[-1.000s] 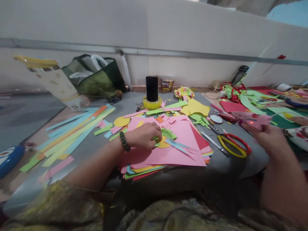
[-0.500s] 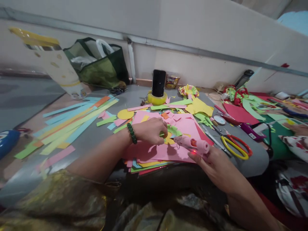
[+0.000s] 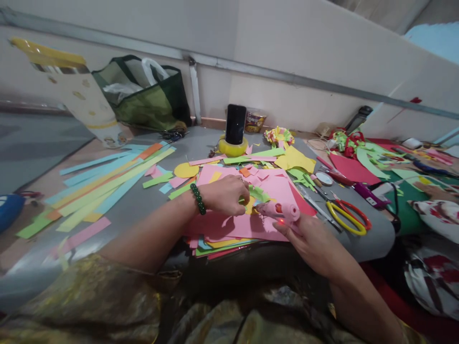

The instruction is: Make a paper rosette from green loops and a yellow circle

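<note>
Head view, centre: the left hand [image 3: 227, 195] curls its fingers at the fringed green paper [image 3: 259, 193], whether pinching I cannot tell; the right hand [image 3: 315, 242] is wrapped around the pink hot-glue gun [image 3: 276, 210]. With its nozzle so near, a slip could burn fingertips. Right of centre, scissors [image 3: 347, 226] crowd the right hand; paper strips [image 3: 118, 184] clutter frame left

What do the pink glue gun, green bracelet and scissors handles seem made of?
Pink glue gun: probably plastic, smooth with a soft sheen. Green bracelet: glossy beads, glass or stone perhaps, catching highlights. Scissors handles: likely molded plastic, evenly coloured yellow and red.
</note>
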Tool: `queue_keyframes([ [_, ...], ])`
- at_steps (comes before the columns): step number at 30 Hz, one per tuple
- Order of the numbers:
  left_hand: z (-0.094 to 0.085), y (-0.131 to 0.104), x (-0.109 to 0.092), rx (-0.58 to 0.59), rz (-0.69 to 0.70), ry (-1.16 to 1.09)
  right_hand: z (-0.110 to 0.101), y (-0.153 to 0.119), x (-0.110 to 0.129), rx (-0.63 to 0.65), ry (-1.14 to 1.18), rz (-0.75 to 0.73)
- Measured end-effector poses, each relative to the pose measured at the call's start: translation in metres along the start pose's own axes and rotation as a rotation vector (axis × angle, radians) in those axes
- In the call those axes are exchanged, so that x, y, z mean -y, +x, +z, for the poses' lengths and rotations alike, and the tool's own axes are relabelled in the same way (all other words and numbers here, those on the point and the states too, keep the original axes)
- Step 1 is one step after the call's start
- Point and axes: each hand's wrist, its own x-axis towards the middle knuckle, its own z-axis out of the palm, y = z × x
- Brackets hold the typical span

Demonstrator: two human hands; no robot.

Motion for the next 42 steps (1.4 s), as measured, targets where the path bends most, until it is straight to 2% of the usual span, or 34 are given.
queue_keyframes([
  [5,-0.001,0.0,-0.001,0.012,-0.02,-0.007,0.0,-0.001,0.0,0.023,0.014,-0.018],
  [15,-0.001,0.0,-0.001,0.018,-0.015,-0.002,-0.001,-0.003,0.003,0.054,0.007,0.038],
  [24,0.001,0.0,0.001,-0.003,0.016,-0.023,-0.007,-0.01,-0.001,0.012,-0.039,0.085],
  [31,-0.001,0.0,0.0,0.0,0.027,-0.026,-0.009,-0.006,0.0,-0.049,0.007,0.001],
  [34,-0.002,0.0,-0.001,0.0,0.027,-0.033,-0.008,-0.005,-0.003,-0.024,-0.017,-0.001],
  [36,-0.003,0.0,-0.002,0.014,0.016,-0.028,-0.012,-0.008,-0.002,0.004,-0.023,0.017],
  [39,-0.004,0.0,-0.003,0.034,-0.014,-0.027,-0.024,-0.015,0.003,0.025,0.101,-0.025],
  [41,-0.003,0.0,-0.003,0.031,-0.029,-0.03,-0.036,-0.021,0.004,-0.052,0.176,-0.047],
  [42,-0.003,0.0,-0.003,0.026,-0.031,-0.029,-0.043,-0.023,0.001,-0.142,0.162,-0.03],
])
